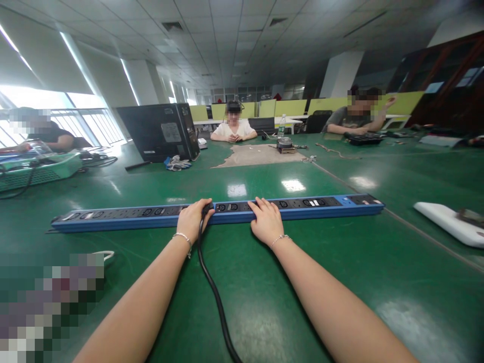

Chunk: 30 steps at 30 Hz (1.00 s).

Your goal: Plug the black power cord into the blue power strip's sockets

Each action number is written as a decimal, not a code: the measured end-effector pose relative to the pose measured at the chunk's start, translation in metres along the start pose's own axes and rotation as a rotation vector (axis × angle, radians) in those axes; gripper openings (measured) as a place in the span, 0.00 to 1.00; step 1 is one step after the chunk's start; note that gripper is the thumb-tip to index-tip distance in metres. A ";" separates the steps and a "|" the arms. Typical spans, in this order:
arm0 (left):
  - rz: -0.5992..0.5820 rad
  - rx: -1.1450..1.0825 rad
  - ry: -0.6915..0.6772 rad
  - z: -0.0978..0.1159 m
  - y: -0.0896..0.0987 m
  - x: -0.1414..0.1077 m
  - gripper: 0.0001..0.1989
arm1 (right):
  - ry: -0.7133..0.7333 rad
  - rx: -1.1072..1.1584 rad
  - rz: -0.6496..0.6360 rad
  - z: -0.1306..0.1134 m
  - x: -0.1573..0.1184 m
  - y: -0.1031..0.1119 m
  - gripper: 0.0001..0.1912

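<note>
A long blue power strip [234, 218] with black sockets on top lies across the green table in front of me. My left hand [192, 216] is closed round the black plug [207, 207] of a power cord, at the strip's middle. Whether the plug sits fully in a socket cannot be told, since my fingers cover part of it. From there the black cord [214, 290] runs down toward me between my forearms. Just to the right, my right hand [266, 221] rests on the strip with fingers spread, touching its top and near side.
A black computer case [159, 132] and gloves [177, 163] lie beyond the strip. At left is a green basket [41, 171]; at right, a white object [449, 222]. A bottle [282, 126] stands far back. Three people sit around the table [325, 297].
</note>
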<state>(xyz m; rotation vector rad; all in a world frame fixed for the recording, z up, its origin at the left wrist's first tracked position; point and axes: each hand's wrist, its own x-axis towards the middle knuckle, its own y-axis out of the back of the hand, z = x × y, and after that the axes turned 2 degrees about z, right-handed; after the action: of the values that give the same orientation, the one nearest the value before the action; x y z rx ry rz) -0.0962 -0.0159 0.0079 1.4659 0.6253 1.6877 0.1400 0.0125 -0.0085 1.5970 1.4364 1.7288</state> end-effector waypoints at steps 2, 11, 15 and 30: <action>0.032 -0.018 -0.009 -0.002 -0.006 -0.001 0.17 | 0.000 -0.003 -0.001 0.000 0.000 0.000 0.29; 0.448 -0.210 0.266 -0.024 0.015 0.004 0.16 | 0.008 0.006 0.005 0.001 -0.001 0.000 0.28; 0.364 -0.100 0.401 -0.064 0.039 -0.005 0.18 | 0.006 0.011 0.012 0.001 -0.001 -0.001 0.28; 0.180 -0.149 0.368 -0.108 0.033 -0.016 0.18 | 0.010 0.007 0.001 0.002 0.000 -0.001 0.28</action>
<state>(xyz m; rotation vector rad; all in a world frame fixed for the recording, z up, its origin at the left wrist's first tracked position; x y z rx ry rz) -0.2085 -0.0326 0.0024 1.1429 0.5581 2.1229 0.1417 0.0138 -0.0099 1.5950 1.4484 1.7364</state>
